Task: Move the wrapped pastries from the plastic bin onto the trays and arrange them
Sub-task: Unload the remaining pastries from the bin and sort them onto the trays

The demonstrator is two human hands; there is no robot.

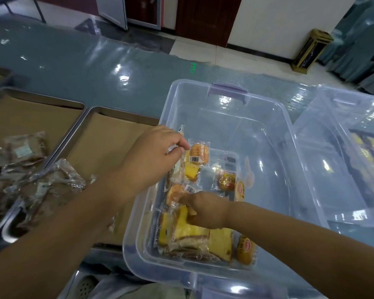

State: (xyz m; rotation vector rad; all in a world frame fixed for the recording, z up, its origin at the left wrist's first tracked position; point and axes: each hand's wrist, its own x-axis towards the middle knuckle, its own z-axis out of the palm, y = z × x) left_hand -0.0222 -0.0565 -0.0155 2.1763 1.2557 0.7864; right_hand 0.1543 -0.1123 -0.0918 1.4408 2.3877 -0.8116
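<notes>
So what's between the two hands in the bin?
Head view: a wrapped yellow cake slice and a wrapped orange bun lie between left hand and right hand.

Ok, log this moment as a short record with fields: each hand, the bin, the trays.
left hand: pinches the edge of a wrapped orange pastry by the bin's left wall
right hand: grips a wrapped yellow cake slice inside the bin
plastic bin: clear; several more wrapped pastries lie on its floor
trays: metal, paper-lined; brown wrapped pastries lie on them at the left
</notes>
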